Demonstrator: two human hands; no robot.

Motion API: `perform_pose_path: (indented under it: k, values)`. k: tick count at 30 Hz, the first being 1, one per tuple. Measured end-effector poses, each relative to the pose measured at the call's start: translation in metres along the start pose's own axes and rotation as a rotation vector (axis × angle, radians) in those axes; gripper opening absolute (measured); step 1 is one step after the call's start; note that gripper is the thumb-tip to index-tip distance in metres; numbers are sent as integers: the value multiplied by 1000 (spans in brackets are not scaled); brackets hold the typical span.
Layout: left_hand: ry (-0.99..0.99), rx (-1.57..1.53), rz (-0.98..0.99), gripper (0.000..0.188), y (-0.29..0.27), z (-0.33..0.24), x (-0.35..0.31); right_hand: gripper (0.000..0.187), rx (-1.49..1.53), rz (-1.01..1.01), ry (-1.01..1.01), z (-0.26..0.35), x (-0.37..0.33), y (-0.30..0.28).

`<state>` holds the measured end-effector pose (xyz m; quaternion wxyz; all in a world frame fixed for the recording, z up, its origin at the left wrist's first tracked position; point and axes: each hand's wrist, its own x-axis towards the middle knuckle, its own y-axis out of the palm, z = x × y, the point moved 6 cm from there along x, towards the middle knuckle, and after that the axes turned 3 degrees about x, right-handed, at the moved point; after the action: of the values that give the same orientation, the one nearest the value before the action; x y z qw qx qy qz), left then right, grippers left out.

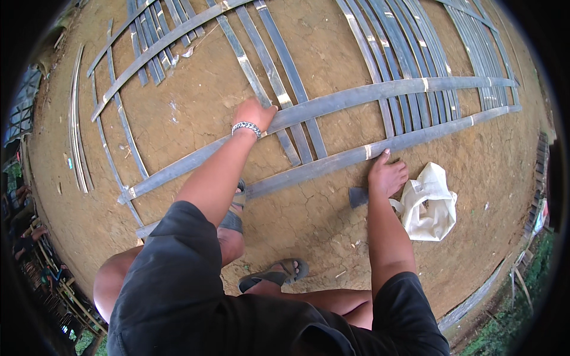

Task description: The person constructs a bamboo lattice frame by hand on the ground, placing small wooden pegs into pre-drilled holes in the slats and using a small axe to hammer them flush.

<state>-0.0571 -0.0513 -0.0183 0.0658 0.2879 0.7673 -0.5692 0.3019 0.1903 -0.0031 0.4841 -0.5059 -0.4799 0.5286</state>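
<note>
My left hand [254, 114] is closed around a dark bamboo slat where a crosswise slat [252, 74] meets the middle long slat [347, 102]. A bracelet circles that wrist. The palm side of the hand is hidden. My right hand [388, 176] is at the near long slat [332, 163], its thumb tip by the slat's lower edge and its other fingers loosely bent. Nothing shows in it. Beside the right wrist lies a flat dark grey piece [358, 197], partly covered by the arm. A white cloth bag [430, 202] sits crumpled on the ground to the right.
Several crosswise bamboo slats [404, 53] form a lattice across the bare earth [196, 89]. Thin loose strips [77, 124] lie far left. My sandalled feet [279, 273] are close to the near slat. A ground edge with greenery [504, 308] runs along the lower right.
</note>
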Motion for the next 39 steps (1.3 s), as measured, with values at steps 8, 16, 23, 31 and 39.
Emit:
perform_pose_path:
  k: [8,16,23,31,39]
  values:
    - [22,-13,186,64,-13,-3,22,73,-6,-21,-6,-1,2,2]
    - [10,21,42,61,-14,2,32,72,-18,-2,8,1,0,1]
    - [-24,-23,94,60,-5,7,24,72,-28,-18,-7,-1,0,4]
    - [-64,19,180,65,-6,-3,3,73,-17,-3,17,1,0,3]
    - [5,21,197,64,-10,-10,-1,73,-20,3,12,0,-1,1]
